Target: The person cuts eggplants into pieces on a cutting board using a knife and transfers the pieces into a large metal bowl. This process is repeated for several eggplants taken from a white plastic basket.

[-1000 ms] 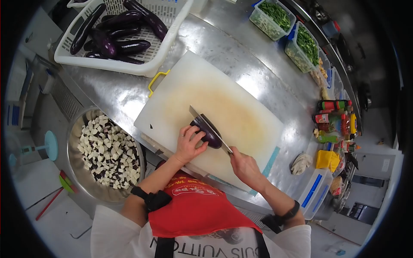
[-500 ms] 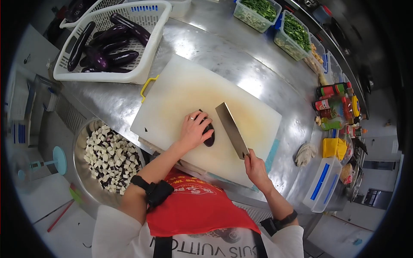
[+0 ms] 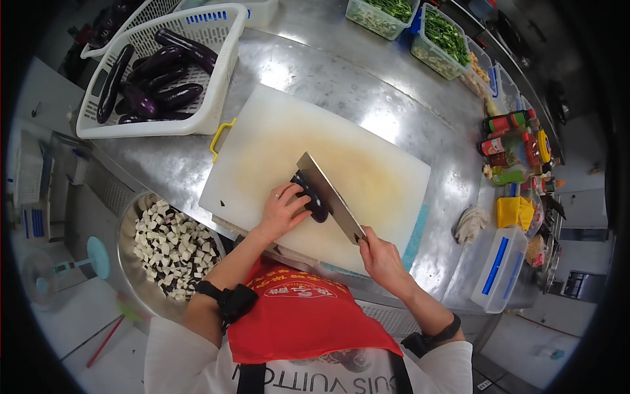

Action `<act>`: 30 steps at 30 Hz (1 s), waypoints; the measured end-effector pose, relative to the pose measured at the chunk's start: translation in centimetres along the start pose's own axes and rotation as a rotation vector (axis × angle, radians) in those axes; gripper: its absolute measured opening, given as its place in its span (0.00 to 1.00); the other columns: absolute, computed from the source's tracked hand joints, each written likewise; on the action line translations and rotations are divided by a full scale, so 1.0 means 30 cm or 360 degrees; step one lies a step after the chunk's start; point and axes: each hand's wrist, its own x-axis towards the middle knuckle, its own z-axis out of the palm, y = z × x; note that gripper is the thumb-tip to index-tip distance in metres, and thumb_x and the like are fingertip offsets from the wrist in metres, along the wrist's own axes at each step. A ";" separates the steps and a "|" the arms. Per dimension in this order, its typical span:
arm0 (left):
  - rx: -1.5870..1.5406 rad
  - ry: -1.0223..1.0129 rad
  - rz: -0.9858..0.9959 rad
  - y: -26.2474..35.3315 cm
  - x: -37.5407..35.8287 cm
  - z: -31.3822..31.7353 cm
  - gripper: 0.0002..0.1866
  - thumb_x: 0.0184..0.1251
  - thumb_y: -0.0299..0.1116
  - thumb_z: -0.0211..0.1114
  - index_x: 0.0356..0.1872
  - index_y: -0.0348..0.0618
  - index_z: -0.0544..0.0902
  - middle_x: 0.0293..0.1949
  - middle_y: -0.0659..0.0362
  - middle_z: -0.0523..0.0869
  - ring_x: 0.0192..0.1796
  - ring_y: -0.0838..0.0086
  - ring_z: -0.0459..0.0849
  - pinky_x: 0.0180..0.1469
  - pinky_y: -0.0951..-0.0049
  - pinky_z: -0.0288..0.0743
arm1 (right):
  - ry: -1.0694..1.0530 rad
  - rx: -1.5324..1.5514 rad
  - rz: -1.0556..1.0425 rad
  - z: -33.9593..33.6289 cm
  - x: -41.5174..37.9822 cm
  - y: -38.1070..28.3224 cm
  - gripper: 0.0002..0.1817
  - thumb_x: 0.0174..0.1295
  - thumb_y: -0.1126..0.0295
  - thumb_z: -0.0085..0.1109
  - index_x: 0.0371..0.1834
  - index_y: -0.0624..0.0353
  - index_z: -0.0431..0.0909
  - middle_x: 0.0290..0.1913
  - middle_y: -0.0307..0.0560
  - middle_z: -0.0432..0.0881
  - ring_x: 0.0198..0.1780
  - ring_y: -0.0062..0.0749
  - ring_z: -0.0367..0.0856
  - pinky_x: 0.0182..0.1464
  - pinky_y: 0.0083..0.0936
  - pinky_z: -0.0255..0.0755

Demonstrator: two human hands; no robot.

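Person is standing at the steel counter (image 3: 367, 85), working over a white cutting board (image 3: 275, 141) with a yellow handle loop at its far-left corner.

Left hand (image 3: 281, 211) is pressing down on a short piece of eggplant (image 3: 314, 200) lying near the middle of the board, toward its near edge. Fingers are curled loosely over the near end of the piece, tips touching its dark skin; thumb side is hidden from here.

Right hand (image 3: 380, 257) is wrapped tight around the handle of a cleaver (image 3: 328, 194). The blade is standing against the right side of the eggplant, its flat tilted, its edge at or close to the piece; whether it is already biting in cannot be told.

Judgement: the step in hand looks like cutting this piece lengthwise into slabs before dicing. The next stroke calls for the fingertips to be tucked back from the blade, since they are sitting just beside it, and for the round piece to be held from rolling.

Nearby: a steel bowl (image 3: 131, 262) of diced eggplant sits below the board's left edge. A white basket (image 3: 216, 98) of whole eggplants (image 3: 157, 85) is resting at far left. Tubs of chopped greens (image 3: 446, 39) are at far right.
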 end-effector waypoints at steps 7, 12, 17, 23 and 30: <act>-0.0017 0.0016 -0.0009 -0.008 -0.006 0.005 0.20 0.46 0.36 0.77 0.42 0.48 0.83 0.51 0.56 0.78 0.57 0.56 0.75 0.57 0.58 0.72 | -0.0143 -0.0104 0.0179 0.030 0.008 -0.027 0.08 0.69 0.72 0.48 0.44 0.64 0.64 0.23 0.65 0.78 0.28 0.66 0.78 0.29 0.53 0.71; -0.0029 0.0018 -0.0024 -0.011 -0.009 0.012 0.20 0.45 0.36 0.77 0.42 0.48 0.83 0.51 0.56 0.78 0.57 0.56 0.74 0.57 0.58 0.72 | -0.0071 -0.0102 0.0155 0.159 0.096 0.024 0.08 0.69 0.71 0.49 0.41 0.64 0.63 0.23 0.65 0.78 0.27 0.66 0.78 0.30 0.54 0.71; -0.0003 0.0008 0.0005 -0.010 -0.006 0.001 0.19 0.46 0.37 0.77 0.40 0.48 0.83 0.51 0.56 0.78 0.57 0.56 0.74 0.57 0.58 0.71 | 0.0002 -0.0004 0.0066 0.135 0.067 0.033 0.08 0.69 0.71 0.49 0.43 0.64 0.64 0.24 0.66 0.78 0.28 0.65 0.79 0.30 0.53 0.71; 0.0010 -0.0282 0.0035 -0.014 0.066 -0.042 0.26 0.42 0.39 0.75 0.47 0.49 0.79 0.55 0.56 0.75 0.61 0.57 0.71 0.64 0.50 0.60 | 0.0303 0.0081 0.0180 0.003 -0.017 0.027 0.08 0.70 0.72 0.49 0.47 0.64 0.67 0.26 0.65 0.78 0.31 0.65 0.78 0.30 0.47 0.69; 0.0302 -0.0792 0.0268 -0.053 0.178 -0.081 0.31 0.42 0.49 0.73 0.49 0.48 0.77 0.50 0.54 0.76 0.56 0.58 0.74 0.59 0.51 0.59 | 0.0473 0.0177 0.0201 0.012 -0.045 0.065 0.07 0.70 0.72 0.49 0.45 0.64 0.68 0.26 0.65 0.77 0.30 0.65 0.78 0.30 0.46 0.69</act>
